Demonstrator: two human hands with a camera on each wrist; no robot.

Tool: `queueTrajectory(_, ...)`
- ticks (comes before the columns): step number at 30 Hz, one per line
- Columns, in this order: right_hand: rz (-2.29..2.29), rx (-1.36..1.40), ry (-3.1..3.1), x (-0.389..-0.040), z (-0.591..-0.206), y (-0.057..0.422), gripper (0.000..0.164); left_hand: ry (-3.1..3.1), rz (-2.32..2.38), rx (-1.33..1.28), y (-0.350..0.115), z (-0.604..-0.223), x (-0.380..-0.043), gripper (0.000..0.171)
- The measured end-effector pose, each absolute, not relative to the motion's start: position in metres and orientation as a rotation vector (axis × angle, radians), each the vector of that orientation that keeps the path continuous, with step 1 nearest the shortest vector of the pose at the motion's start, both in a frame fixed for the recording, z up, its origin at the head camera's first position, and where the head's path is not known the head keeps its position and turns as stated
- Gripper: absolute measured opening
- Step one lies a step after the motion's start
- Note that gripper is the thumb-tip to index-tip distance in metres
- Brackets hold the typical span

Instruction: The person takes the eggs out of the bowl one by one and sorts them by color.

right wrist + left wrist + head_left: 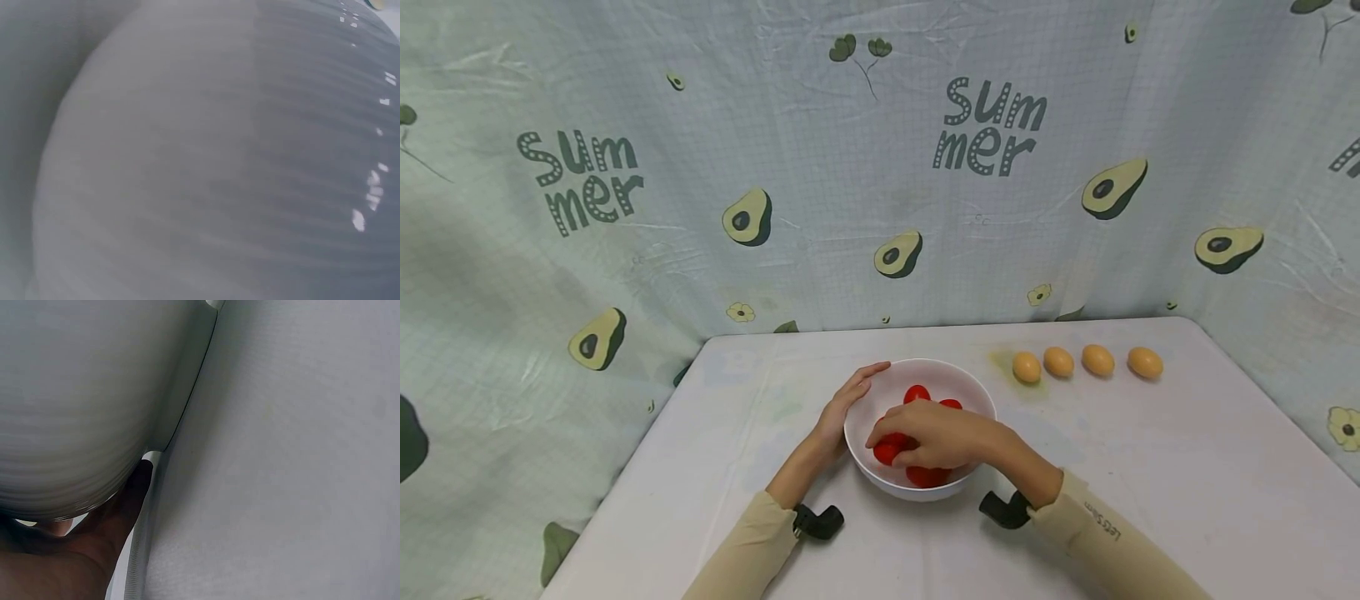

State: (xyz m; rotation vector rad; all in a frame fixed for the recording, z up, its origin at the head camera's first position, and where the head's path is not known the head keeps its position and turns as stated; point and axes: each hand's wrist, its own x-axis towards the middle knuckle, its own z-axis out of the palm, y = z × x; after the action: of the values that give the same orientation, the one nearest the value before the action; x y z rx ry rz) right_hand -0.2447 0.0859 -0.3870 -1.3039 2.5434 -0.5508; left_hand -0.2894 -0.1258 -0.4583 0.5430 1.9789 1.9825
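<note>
At left, the bare white tabletop runs to a printed cloth (avocados and "summer" lettering) along its far edge. The left hand lies against the left outer side of a white bowl, its fingers straight and touching the wall; a black wrist device sits on the near side of that wrist. The bowl stands upright mid-table. Inside, the right hand curls its fingers and thumb round a red piece toward the left; other red pieces lie at the far and near sides. The two hands are apart. At far right, four orange egg-shaped pieces form a row, well clear of the bowl.
</note>
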Motion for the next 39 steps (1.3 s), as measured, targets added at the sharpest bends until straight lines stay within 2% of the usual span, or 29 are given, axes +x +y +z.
queueTrajectory(12, -0.6, -1.381, 2.569, -0.247, -0.375, 0.1, 0.031, 1.949, 1.996, 0.558, -0.124, -0.458, -0.292, 0.05)
queueTrajectory(23, -0.715, -1.369, 2.601, -0.247, -0.359, 0.117, 0.035, 1.958, 1.985, 0.523, -0.125, -0.458, -0.292, 0.051)
queueTrajectory(32, -0.874, -1.315, 2.575, -0.247, -0.346, 0.134, 0.031, 1.967, 1.976, 0.513, -0.125, -0.456, -0.289, 0.051)
queueTrajectory(39, -0.978, -1.249, 2.599, -0.248, -0.338, 0.153, 0.042, 1.988, 1.987, 0.485, -0.123, -0.456, -0.288, 0.051)
